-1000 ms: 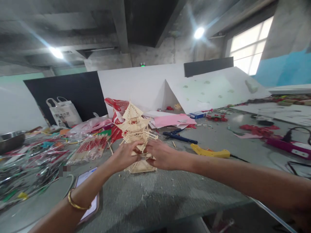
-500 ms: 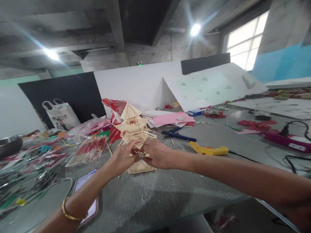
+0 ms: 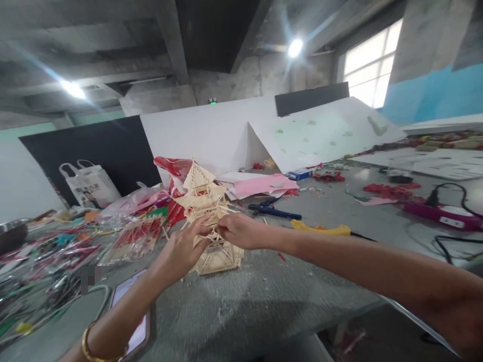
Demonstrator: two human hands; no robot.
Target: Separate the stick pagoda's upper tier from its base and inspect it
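Note:
A tiered pagoda model (image 3: 221, 259) made of thin pale wooden sticks stands upright on the grey table, its pointed roof at the top. My left hand (image 3: 184, 246) reaches to its left front, thumb and fingers apart with a gap between them, fingertips at the middle tiers. Opposite it, my right hand (image 3: 241, 231) has its fingers curled in and pressed together against the front of the same tiers. Whatever sits between those right fingertips is too small or hidden to make out. Both hands cover part of the middle tiers.
Right of the pagoda lie a yellow glue gun (image 3: 320, 229) with a black cord and dark blue pliers (image 3: 275, 210). A phone (image 3: 130, 306) rests under my left forearm. Bagged sticks (image 3: 136, 236) and plastic-wrapped bits spread at left. A purple power strip (image 3: 445, 215) is far right.
Both hands have risen slightly on the pagoda and drawn a little apart, showing more of its lower tier. My left thumb and fingers have spread. The whole view has shifted slightly.

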